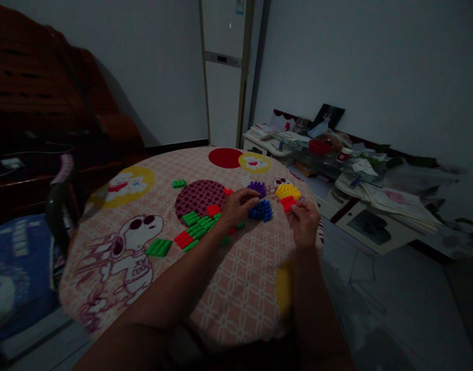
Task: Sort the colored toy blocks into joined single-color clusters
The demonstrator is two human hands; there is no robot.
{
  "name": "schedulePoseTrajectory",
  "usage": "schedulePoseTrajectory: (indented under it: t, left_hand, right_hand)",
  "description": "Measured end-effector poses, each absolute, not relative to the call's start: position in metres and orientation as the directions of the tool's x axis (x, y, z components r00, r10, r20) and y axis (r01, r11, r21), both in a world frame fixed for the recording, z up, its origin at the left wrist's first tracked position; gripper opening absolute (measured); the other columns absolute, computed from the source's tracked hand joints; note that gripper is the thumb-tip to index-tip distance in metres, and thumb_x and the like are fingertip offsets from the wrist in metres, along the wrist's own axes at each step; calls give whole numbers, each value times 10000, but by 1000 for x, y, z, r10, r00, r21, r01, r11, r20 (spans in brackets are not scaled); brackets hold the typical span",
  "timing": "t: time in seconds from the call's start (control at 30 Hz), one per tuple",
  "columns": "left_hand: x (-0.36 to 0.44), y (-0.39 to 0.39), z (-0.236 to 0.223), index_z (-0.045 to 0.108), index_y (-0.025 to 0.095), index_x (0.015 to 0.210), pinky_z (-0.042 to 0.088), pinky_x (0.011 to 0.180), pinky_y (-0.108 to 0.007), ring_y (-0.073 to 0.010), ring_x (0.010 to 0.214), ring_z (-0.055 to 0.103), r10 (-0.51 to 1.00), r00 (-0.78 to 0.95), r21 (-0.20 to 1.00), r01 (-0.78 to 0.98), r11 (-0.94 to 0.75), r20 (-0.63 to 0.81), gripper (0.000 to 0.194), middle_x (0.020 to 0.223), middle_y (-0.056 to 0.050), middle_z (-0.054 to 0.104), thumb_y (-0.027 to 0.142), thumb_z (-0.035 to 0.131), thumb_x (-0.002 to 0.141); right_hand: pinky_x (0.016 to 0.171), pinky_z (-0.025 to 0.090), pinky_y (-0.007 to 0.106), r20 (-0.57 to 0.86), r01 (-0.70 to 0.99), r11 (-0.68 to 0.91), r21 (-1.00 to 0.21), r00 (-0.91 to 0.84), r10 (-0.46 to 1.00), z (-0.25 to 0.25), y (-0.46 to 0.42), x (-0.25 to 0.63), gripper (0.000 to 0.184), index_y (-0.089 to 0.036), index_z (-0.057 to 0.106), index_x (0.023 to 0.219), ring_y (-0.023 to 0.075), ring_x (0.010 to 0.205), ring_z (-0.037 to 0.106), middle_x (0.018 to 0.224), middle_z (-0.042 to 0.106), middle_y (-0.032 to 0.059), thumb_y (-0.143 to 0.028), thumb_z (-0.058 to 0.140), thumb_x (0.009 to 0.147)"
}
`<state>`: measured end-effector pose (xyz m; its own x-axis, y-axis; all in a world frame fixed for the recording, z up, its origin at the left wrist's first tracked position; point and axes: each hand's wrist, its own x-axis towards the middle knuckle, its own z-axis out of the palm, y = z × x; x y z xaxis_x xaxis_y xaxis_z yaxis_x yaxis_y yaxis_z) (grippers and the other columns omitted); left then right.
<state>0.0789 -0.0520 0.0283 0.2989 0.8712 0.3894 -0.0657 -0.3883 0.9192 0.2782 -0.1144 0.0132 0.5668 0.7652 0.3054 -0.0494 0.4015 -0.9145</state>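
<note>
My right hand (306, 220) pinches a red ridged plastic toy block (288, 203) at the table's right side. Just behind that block lies a cluster of yellow knobby blocks (288, 191). My left hand (239, 207) is over the middle of the table, its fingers stretched towards the right and slightly apart, with no block visible in them. Close to its fingertips are purple knobby blocks (256, 188) and blue knobby blocks (261, 211); whether it touches them I cannot tell. Green ridged blocks (201, 226) and red blocks (183, 239) lie left of my left forearm, which partly hides others.
A patterned cloth covers the round table (236, 293). One green block (179, 183) sits apart towards the back. To the right stands a low cabinet (370, 221) cluttered with papers and bags. A chair (61, 206) is at the left, and a tall white unit (224, 87) stands behind.
</note>
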Motion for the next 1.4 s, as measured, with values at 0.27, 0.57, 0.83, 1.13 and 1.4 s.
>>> schedulePoseTrajectory:
  t: [0.27,0.57,0.83,1.13,1.4]
  left_hand:
    - [79,-47,22,711,148,931,525,717,-273,-176,765,661,879,278,921,-72,-384,388,288,813,-47,709,392,671,785]
    - [75,-44,20,704,139,917,526,700,-268,-163,724,663,875,274,916,-97,-389,400,282,773,-39,704,376,674,768]
    - [51,-31,29,708,136,911,535,689,-260,-157,715,674,897,182,915,-114,-387,403,277,763,-37,711,358,696,746]
    - [-38,3,24,706,141,870,508,646,-279,-156,636,623,932,-166,936,204,-286,321,208,720,-33,690,246,645,702]
    - [-33,6,3,738,173,791,490,746,-319,-244,784,662,970,195,607,756,-245,148,157,754,-59,727,306,711,714]
  right_hand:
    - [650,502,354,477,494,-26,-869,850,222,-23,-118,341,155,-224,534,704,198,619,591,665,608,4,-295,657,641]
    - [744,516,351,451,559,-177,-810,787,420,-34,-115,345,192,-188,631,769,216,699,630,772,705,67,-242,661,586]
    - [769,528,366,389,545,-207,-812,771,504,-33,-115,342,576,-88,684,1126,238,749,666,905,747,122,-201,652,562]
    - [776,519,357,563,633,-144,-760,753,341,-21,-129,320,496,-91,682,1141,246,817,675,943,728,139,-192,482,699]
    - [711,492,331,658,727,-103,-679,665,352,-23,-126,308,388,-106,737,992,236,738,644,832,719,130,-259,447,783]
